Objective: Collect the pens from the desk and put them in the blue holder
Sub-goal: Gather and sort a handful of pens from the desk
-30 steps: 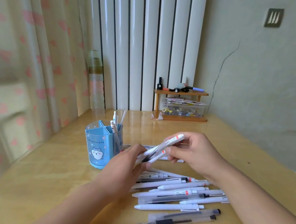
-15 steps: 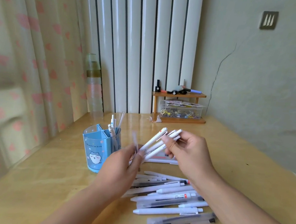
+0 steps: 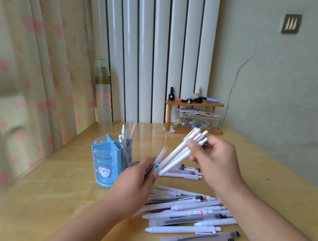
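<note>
The blue holder (image 3: 108,162), with a cartoon cat on its side, stands on the desk left of centre and has a few pens upright in its back compartment. My right hand (image 3: 213,161) grips a bunch of white pens (image 3: 180,154), tilted up to the right above the desk. My left hand (image 3: 136,178) holds a clear pen (image 3: 159,156) near the lower ends of that bunch, just right of the holder. A pile of white and clear pens (image 3: 187,211) lies on the desk under my hands. A few more pens (image 3: 184,172) lie behind them.
A small wooden shelf (image 3: 193,112) with a clear box of clips and some small items stands at the back by the wall. A clear bottle (image 3: 103,94) is at the back left beside the curtain. The desk (image 3: 48,197) is light wood.
My right hand has lifted the bunch of white pens higher and tilted it steeper. My left hand has drawn a clear pen apart from the bunch, toward the holder.
</note>
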